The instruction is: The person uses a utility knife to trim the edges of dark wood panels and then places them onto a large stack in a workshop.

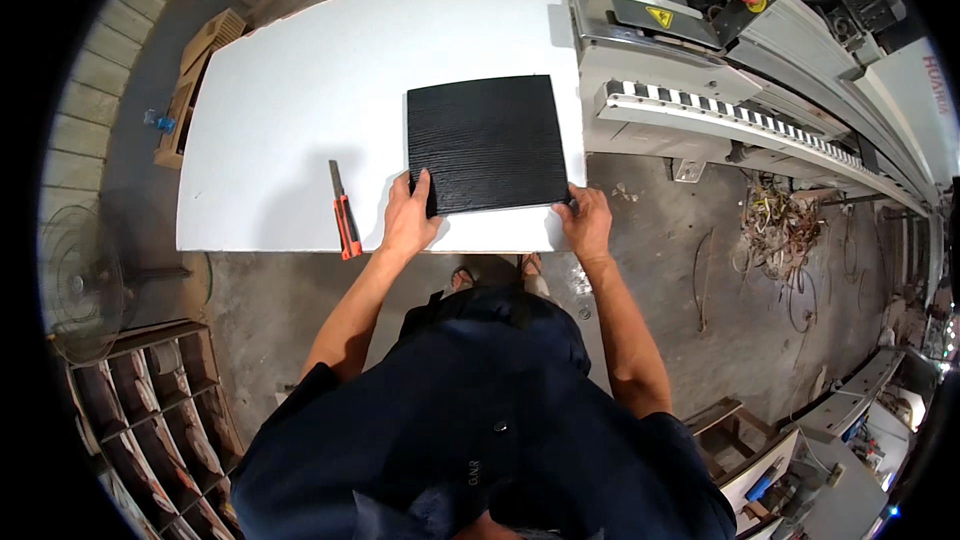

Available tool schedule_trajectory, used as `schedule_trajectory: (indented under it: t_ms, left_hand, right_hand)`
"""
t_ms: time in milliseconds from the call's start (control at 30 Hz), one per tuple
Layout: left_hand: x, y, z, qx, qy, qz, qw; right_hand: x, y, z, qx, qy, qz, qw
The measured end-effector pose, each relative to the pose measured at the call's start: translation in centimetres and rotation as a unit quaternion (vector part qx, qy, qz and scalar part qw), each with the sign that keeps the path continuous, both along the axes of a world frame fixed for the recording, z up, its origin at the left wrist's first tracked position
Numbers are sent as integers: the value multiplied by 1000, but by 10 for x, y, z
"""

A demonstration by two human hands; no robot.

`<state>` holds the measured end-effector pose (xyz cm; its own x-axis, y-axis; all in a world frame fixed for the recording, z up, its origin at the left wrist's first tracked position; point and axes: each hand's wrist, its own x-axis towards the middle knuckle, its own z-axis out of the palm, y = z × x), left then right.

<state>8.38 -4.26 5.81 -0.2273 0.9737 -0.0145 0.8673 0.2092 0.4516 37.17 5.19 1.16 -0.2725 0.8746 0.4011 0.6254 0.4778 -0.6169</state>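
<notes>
A black rectangular panel with a ribbed, wood-grain-like face (pixel 487 144) lies on the white table (pixel 300 70), toward its right side. My left hand (pixel 408 214) grips the panel's near left corner, fingers on the top face and thumb at the near edge. At the near right corner, my right hand (pixel 586 221) holds the panel's edge between thumb and fingers. Left of my left hand, a red and black utility knife (pixel 345 220) rests on the table with its blade pointing away from me.
A long grey machine (pixel 690 60) with a toothed black-and-white rail (pixel 740 117) borders the table's right side. Tangled strips (pixel 782 230) lie on the floor at right. A compartment rack (pixel 160 420) and a fan (pixel 80 285) stand at the lower left.
</notes>
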Motion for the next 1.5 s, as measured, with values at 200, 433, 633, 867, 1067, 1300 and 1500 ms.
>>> schedule_trajectory:
  t_ms: [200, 433, 633, 867, 1067, 1300, 1500]
  left_hand:
    - [2, 3, 1, 24, -37, -14, 999]
    - [-12, 9, -17, 61, -428, 84, 898]
    - [-29, 8, -67, 99, -296, 111, 944]
    - [-26, 11, -62, 90, -272, 111, 951]
    - [-24, 12, -55, 85, -256, 111, 956]
    - [-24, 13, -63, 91, -274, 110, 951]
    - [-24, 13, -58, 72, -265, 111, 955]
  right_hand:
    - [7, -6, 1, -54, 22, -16, 998]
    - [-1, 7, 27, -165, 73, -63, 982]
    - [-17, 11, 6, -154, 57, -126, 978]
    - [-19, 18, 5, -254, 70, -136, 955]
    - [-20, 20, 9, -280, 75, -144, 946]
    - [-20, 21, 10, -287, 71, -155, 943]
    - [-18, 22, 6, -302, 82, -144, 939]
